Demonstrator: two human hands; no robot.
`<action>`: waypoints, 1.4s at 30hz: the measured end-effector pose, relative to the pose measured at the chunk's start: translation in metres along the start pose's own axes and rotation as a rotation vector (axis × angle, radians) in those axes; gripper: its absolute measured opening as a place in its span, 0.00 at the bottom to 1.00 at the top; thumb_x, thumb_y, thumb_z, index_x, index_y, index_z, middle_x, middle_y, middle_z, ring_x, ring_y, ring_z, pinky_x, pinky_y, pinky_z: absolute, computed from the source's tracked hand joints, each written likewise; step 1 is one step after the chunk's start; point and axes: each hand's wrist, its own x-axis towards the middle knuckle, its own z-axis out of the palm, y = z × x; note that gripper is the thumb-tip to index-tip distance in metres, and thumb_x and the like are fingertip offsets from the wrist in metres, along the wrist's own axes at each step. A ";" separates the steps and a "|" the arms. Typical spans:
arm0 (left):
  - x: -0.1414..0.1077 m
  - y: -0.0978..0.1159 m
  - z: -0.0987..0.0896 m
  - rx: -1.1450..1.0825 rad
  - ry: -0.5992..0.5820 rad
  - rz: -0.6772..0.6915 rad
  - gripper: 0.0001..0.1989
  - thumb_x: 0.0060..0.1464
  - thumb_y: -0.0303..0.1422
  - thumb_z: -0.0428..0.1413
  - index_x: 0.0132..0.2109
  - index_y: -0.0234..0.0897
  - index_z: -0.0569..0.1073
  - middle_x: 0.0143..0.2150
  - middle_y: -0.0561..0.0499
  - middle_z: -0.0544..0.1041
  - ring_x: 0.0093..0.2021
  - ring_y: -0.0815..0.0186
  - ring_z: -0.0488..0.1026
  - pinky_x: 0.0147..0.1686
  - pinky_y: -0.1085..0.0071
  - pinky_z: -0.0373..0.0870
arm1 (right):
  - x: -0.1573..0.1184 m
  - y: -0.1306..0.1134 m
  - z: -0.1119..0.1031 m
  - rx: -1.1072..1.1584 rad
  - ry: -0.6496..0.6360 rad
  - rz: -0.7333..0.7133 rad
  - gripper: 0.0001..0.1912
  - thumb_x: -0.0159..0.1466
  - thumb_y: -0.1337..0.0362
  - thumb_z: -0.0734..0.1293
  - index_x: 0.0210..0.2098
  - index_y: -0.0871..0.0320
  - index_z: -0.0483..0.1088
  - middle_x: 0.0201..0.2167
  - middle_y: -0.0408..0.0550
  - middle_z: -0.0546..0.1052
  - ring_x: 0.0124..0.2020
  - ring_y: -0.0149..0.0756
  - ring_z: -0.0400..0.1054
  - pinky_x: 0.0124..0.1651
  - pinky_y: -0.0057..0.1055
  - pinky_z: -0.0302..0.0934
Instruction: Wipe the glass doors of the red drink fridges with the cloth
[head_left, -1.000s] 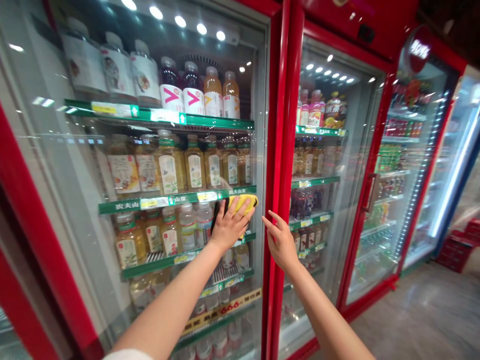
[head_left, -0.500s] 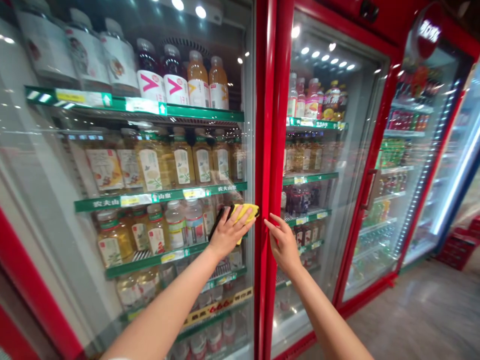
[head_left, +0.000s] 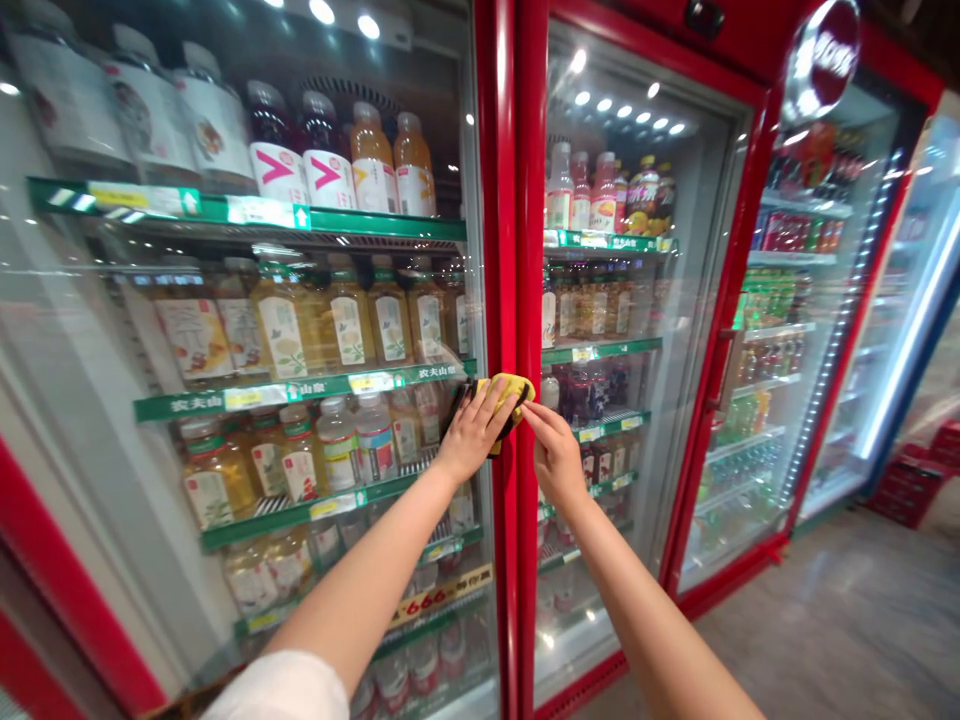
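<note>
A yellow cloth with dark edging [head_left: 514, 391] lies bunched against the red door frame [head_left: 517, 200] between two glass doors. My left hand [head_left: 474, 430] presses on it from the left, its fingers laid over the cloth. At the cloth's right edge, my right hand [head_left: 556, 455] pinches a corner between thumb and fingers. Part of the cloth is hidden under the left hand. Behind the left glass door [head_left: 67, 330], bottles of yellow drink [head_left: 349, 320] stand on shelves with green edges.
More bottles [head_left: 604, 195] show behind the right door, which has a handle [head_left: 721, 372] on its far side. Further coolers run off to the right. Red boxes [head_left: 907, 488] sit on the grey floor [head_left: 802, 610].
My left hand has moved the cloth up and onto the red frame. My right hand has risen slightly and closed on the cloth's edge. The view has shifted a little right.
</note>
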 end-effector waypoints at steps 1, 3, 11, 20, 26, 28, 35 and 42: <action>-0.008 0.007 0.003 0.010 0.000 0.003 0.38 0.63 0.21 0.47 0.76 0.35 0.44 0.77 0.39 0.45 0.76 0.53 0.46 0.70 0.56 0.58 | -0.008 0.004 0.003 0.002 -0.007 0.019 0.26 0.69 0.72 0.57 0.60 0.49 0.73 0.58 0.54 0.76 0.60 0.42 0.71 0.63 0.46 0.67; -0.031 0.020 0.006 0.019 0.005 0.026 0.39 0.63 0.20 0.46 0.76 0.32 0.39 0.76 0.36 0.43 0.76 0.52 0.48 0.69 0.54 0.59 | -0.030 0.012 0.011 0.002 -0.038 0.062 0.25 0.68 0.72 0.58 0.58 0.49 0.75 0.57 0.55 0.77 0.59 0.44 0.71 0.61 0.48 0.68; -0.014 -0.004 0.003 -0.010 -0.027 0.062 0.40 0.63 0.20 0.42 0.75 0.32 0.31 0.77 0.40 0.46 0.76 0.57 0.45 0.72 0.52 0.52 | -0.016 0.020 0.020 0.002 -0.063 0.048 0.27 0.67 0.72 0.58 0.62 0.50 0.72 0.59 0.54 0.77 0.61 0.43 0.71 0.64 0.48 0.66; -0.035 0.018 0.008 -0.111 -0.146 -0.010 0.41 0.61 0.20 0.44 0.75 0.28 0.34 0.76 0.36 0.49 0.77 0.55 0.41 0.73 0.49 0.51 | -0.031 0.009 0.031 -0.022 -0.012 0.151 0.20 0.68 0.68 0.61 0.54 0.52 0.77 0.52 0.53 0.82 0.54 0.44 0.75 0.60 0.49 0.69; -0.104 0.036 -0.003 -0.109 -0.175 -0.005 0.41 0.59 0.20 0.48 0.76 0.37 0.43 0.74 0.44 0.60 0.73 0.62 0.57 0.73 0.60 0.51 | -0.096 -0.007 0.027 0.024 -0.002 0.244 0.21 0.64 0.72 0.60 0.49 0.52 0.80 0.45 0.52 0.84 0.47 0.44 0.78 0.54 0.46 0.72; -0.107 0.030 -0.005 -0.087 -0.167 -0.050 0.41 0.59 0.19 0.47 0.76 0.43 0.44 0.72 0.47 0.63 0.71 0.64 0.61 0.73 0.62 0.52 | -0.091 -0.017 0.031 0.105 0.010 0.231 0.22 0.64 0.73 0.60 0.48 0.51 0.80 0.44 0.50 0.84 0.47 0.42 0.78 0.54 0.43 0.73; -0.091 0.010 -0.021 -0.057 -0.171 -0.228 0.48 0.56 0.21 0.52 0.76 0.32 0.35 0.74 0.35 0.58 0.75 0.52 0.52 0.71 0.51 0.59 | -0.068 -0.034 0.078 0.233 0.007 0.290 0.34 0.62 0.76 0.56 0.66 0.55 0.67 0.65 0.54 0.71 0.66 0.40 0.65 0.68 0.45 0.61; -0.139 0.018 -0.047 -0.364 -0.284 -0.175 0.50 0.48 0.13 0.47 0.76 0.37 0.39 0.75 0.39 0.55 0.76 0.56 0.48 0.67 0.54 0.66 | -0.122 -0.044 0.134 0.085 0.047 0.465 0.32 0.73 0.65 0.54 0.75 0.51 0.46 0.74 0.53 0.55 0.75 0.45 0.48 0.71 0.53 0.55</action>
